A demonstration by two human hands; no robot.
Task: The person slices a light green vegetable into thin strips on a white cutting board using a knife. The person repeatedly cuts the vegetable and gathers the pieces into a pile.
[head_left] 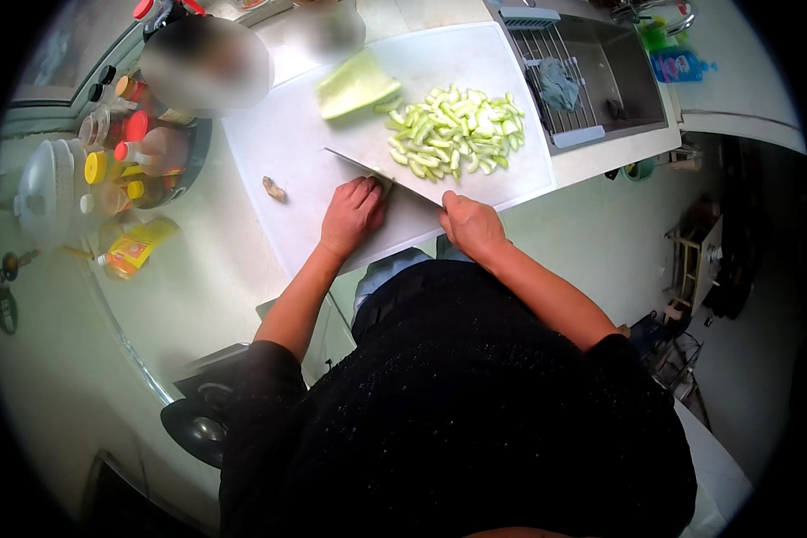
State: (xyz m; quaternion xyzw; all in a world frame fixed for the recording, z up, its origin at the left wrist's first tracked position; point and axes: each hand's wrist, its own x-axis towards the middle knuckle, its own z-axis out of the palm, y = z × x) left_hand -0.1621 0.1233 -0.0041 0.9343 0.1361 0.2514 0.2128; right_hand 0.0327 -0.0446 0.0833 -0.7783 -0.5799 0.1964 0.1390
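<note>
My right hand [473, 222] is closed round the handle of a kitchen knife [359, 164], whose blade reaches left across the white cutting board [296, 242]. With curled fingers, my left hand [354, 213] presses a small piece of pale-green gourd [386, 186] against the board beside the blade. That piece is mostly hidden by the fingers and knife. Beyond the blade lies a heap of cut gourd pieces [462, 125]. A large peeled chunk of gourd [359, 87] rests to the left of the heap. Near the board's left edge is a small brown knob, perhaps ginger [274, 189].
Several bottles with coloured caps [157, 148] crowd the counter at the left, with an oil bottle [139, 247] nearer me. At the back right is a sink [614, 81] with a rack and grey-blue cloth [559, 85]. A blue soap bottle [679, 65] stands beside it.
</note>
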